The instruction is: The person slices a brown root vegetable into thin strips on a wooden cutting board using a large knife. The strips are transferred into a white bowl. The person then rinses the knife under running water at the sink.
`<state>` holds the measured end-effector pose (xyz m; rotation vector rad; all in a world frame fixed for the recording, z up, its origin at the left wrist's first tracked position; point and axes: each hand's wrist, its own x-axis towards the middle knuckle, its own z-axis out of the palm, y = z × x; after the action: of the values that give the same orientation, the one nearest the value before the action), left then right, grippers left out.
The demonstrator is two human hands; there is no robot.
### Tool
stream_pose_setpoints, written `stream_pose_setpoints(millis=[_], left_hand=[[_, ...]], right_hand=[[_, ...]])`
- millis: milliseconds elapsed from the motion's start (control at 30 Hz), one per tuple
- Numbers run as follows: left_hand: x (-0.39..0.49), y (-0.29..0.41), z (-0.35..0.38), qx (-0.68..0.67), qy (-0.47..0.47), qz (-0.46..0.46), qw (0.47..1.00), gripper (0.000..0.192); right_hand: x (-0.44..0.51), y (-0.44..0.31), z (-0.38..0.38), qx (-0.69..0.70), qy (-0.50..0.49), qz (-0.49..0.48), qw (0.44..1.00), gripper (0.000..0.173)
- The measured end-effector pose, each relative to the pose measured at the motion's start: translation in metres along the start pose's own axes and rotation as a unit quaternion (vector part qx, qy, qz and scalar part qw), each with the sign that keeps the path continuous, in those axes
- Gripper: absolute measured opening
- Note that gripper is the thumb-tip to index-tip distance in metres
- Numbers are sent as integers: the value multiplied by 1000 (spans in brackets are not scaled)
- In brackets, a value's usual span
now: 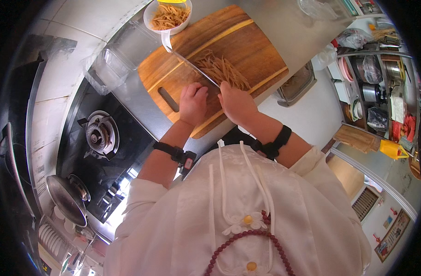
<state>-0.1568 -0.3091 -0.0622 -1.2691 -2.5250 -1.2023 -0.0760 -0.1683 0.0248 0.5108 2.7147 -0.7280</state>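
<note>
My right hand (238,105) grips a kitchen knife (192,66) by its handle, which the fingers hide. The blade slants toward the upper left across a wooden cutting board (262,45). Close beside the blade, my left hand (194,103) rests low over the board with its fingers curled. Whether those fingers touch the blade or pinch something cannot be made out. A loose pile of thin brown food strips (224,69) lies on the board, just to the right of the blade.
At the board's far edge stands a white plastic bowl with a handle (166,39), holding similar strips. A clear plastic container (108,67) sits to the left. Nearer on that side are a gas burner (101,134) and a wok (67,200). Shelves with cookware (372,93) stand at right.
</note>
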Motion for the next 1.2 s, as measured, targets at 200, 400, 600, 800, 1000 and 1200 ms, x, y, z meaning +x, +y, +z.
stream_pose_setpoints(millis=[200,400,600,800,1000,1200], left_hand=[[2,1,7,19,14,-13,1000,30],[5,3,6,34,-17,-37,999,31],[8,6,4,24,-28,-53,998,30],[10,7,2,20,-42,-63,997,32],[9,8,2,11,-41,-67,997,33],[8,7,2,8,-31,-65,997,32]], right_hand=[[0,1,-1,-11,6,-11,1000,20],[-20,-10,-21,-23,5,-5,1000,20],[-31,-13,-24,-58,-36,13,998,12],[-22,-11,-9,-71,-35,31,996,12],[-4,-7,-8,-56,0,-21,998,14],[-29,-4,-11,-91,-43,11,995,18]])
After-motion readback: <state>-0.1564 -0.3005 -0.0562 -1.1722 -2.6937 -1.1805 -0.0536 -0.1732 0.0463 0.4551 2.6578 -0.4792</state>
